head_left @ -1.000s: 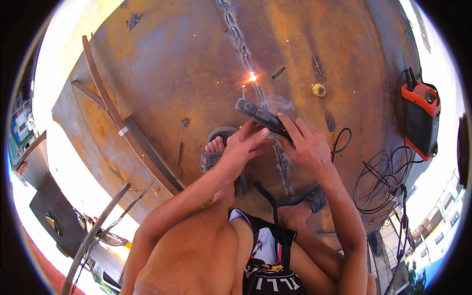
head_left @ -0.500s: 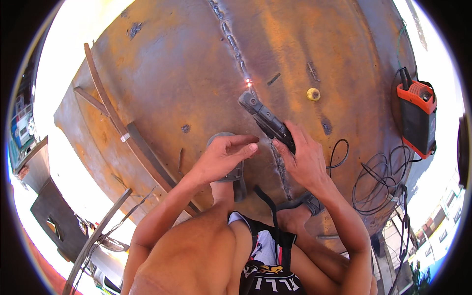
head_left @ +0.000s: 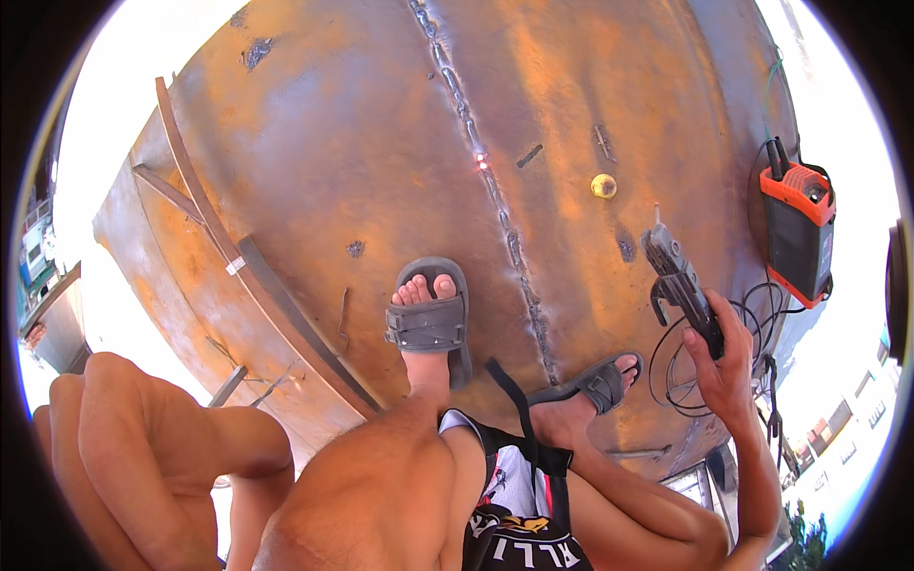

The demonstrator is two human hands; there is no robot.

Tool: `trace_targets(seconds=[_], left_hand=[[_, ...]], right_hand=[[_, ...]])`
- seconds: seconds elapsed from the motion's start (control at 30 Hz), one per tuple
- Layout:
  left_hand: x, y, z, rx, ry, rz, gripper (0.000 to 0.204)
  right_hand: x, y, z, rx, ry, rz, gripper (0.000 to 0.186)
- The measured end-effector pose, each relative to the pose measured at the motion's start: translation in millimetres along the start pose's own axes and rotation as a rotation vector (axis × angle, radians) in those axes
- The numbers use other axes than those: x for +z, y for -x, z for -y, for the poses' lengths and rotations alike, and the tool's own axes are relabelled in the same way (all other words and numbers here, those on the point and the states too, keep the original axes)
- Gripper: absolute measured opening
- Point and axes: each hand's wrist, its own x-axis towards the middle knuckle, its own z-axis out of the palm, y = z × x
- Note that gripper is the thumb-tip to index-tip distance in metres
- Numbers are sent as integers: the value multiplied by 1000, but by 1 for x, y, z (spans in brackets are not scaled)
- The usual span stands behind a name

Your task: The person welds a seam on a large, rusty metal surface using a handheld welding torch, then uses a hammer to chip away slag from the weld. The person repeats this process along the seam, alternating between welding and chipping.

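At the lower left, the left hand (head_left: 143,457) is raised close to the camera with its fingers bent; whether anything is gripped cannot be told. A curved metal strip (head_left: 217,226) is seen lying on the rusted metal surface (head_left: 333,162). Farther right, the surface is crossed by a weld seam (head_left: 515,249), marked by a glowing spot (head_left: 481,161), with a yellow round object (head_left: 604,186) beyond. The black electrode holder (head_left: 678,274), right of the seam and tilted up-left, is firmly clasped by its handle in the right hand (head_left: 729,366), near an orange-and-black box (head_left: 798,236).
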Motion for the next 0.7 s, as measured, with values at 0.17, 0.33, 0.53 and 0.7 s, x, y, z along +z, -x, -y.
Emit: trace_targets(seconds=[0.17,0.33,0.53,0.7], left_hand=[[0,3,5,-16,65,44,34],[-5,7,18,-74,124,58,38],[-5,9,23,-104,155,73,42],[-2,12,24,-113,174,87,46]], right_hand=[[-61,58,-11,265,95,-3,51],[-83,86,-17,409,114,1,57],[-65,69,-22,270,248,213,49],[-63,59,-3,328,374,384,48]])
